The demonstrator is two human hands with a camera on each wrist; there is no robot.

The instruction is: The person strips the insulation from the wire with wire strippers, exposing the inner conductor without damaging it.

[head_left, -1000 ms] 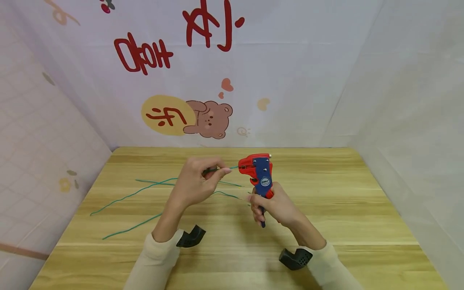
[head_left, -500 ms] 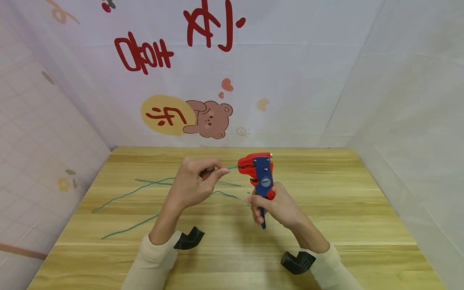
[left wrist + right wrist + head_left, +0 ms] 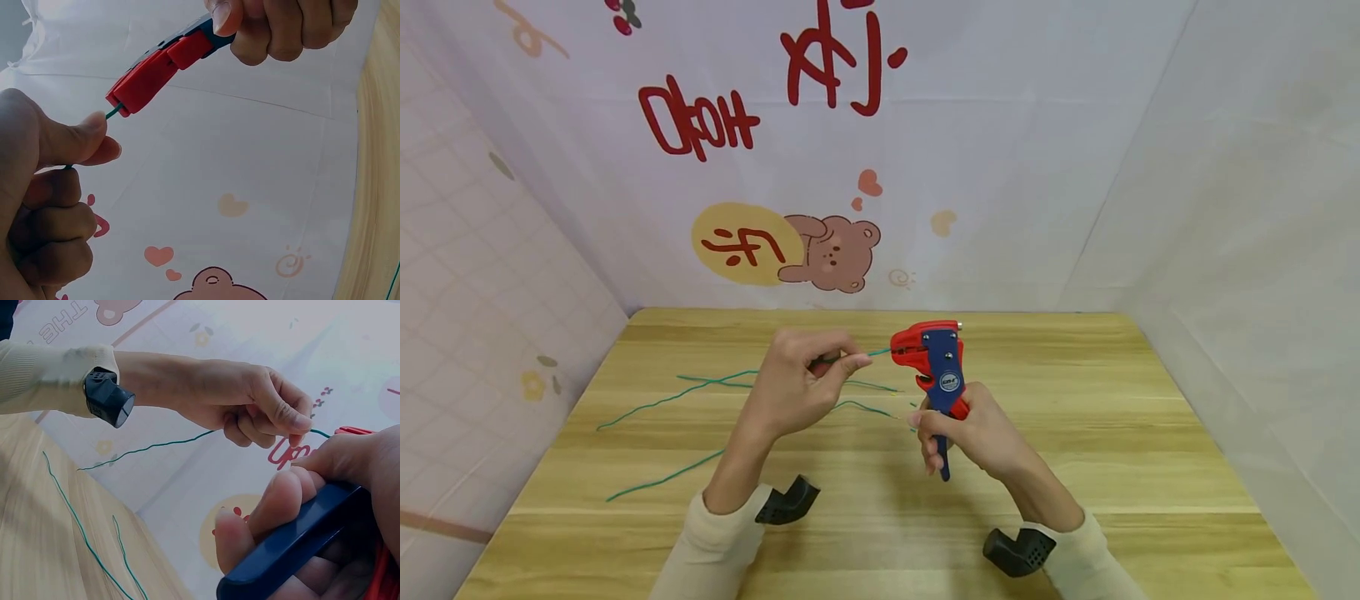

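Note:
My left hand (image 3: pixel 805 383) pinches a thin green wire (image 3: pixel 880 352) between thumb and index finger, close to the wire's right end. That end runs into the red jaws of a red and blue wire stripper (image 3: pixel 945 358), where its tip is hidden. Around the stripper's handles, my right hand (image 3: pixel 981 429) is curled, holding the tool upright above the table. In the left wrist view, a short piece of wire (image 3: pixel 114 111) shows between my thumb and the stripper's nose (image 3: pixel 147 81). From my left hand the wire's long tail (image 3: pixel 150 447) hangs out to the left in the right wrist view.
Two more green wires lie on the wooden table (image 3: pixel 1075 400): one farther back (image 3: pixel 868 385), one nearer (image 3: pixel 662 479). Their right ends look bare. Tiny green bits (image 3: pixel 913 405) lie beside my right hand. Printed cloth walls (image 3: pixel 1000 167) stand behind and at both sides.
The held wire's free tail has shifted slightly right and up. My left hand has drifted a little left, still pinching the wire. The stripper stays at nearly the same place around the wire's end.

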